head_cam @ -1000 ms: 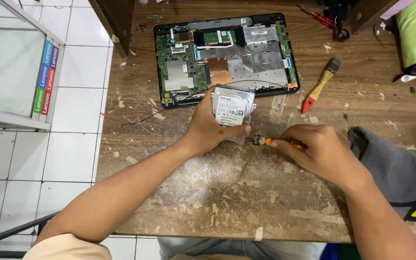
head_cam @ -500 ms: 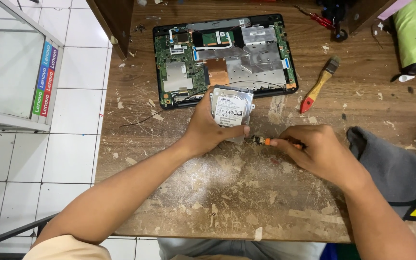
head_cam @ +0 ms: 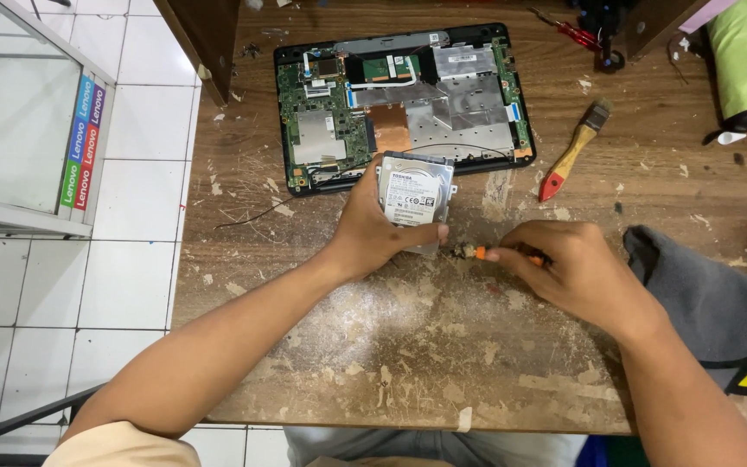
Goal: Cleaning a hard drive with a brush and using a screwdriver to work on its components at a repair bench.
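Observation:
My left hand [head_cam: 372, 227] grips a silver laptop hard drive [head_cam: 414, 193] with a white label, holding it tilted up on its lower edge on the worn wooden table [head_cam: 408, 346]. My right hand [head_cam: 568, 268] is closed on a small screwdriver with an orange handle [head_cam: 480, 253]; its tip points left at the drive's lower right corner. Just behind the drive lies an opened laptop [head_cam: 404, 99], bottom cover off, with the green circuit board, copper heat plate and metal shields exposed.
A paintbrush with a red and wooden handle [head_cam: 572, 151] lies right of the laptop. A grey, black and yellow cloth item [head_cam: 719, 303] sits at the right edge. A red-handled tool [head_cam: 574, 33] lies at the back. A glass cabinet [head_cam: 19, 112] stands on the tiled floor at left.
The right hand has shifted the screwdriver a little to the left toward the drive's corner. The left hand keeps the drive in nearly the same spot.

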